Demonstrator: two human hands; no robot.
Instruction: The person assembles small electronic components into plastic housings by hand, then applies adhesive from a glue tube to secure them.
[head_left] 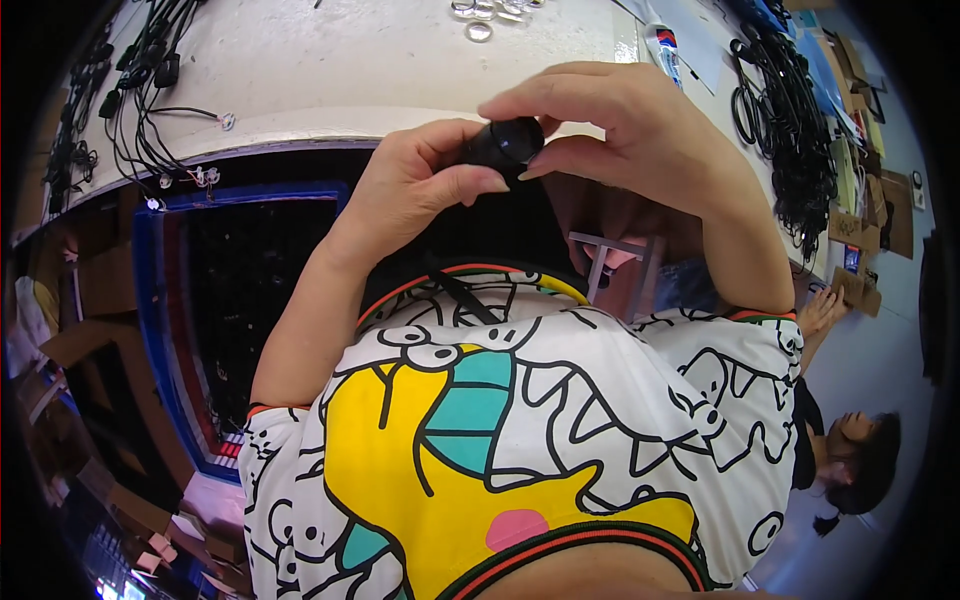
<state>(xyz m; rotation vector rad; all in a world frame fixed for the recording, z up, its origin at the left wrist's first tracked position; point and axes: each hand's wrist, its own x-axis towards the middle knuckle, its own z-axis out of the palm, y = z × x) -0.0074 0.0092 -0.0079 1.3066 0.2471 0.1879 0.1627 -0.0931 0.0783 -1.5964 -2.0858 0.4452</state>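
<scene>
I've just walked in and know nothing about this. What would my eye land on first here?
Probably the loud cartoon shirt, filling the lower middle in white, yellow and teal. Above it, the left hand holds a small black part, with the right hand at its rim. Tangled black cables lie at the bench's right, and more at its left.
</scene>
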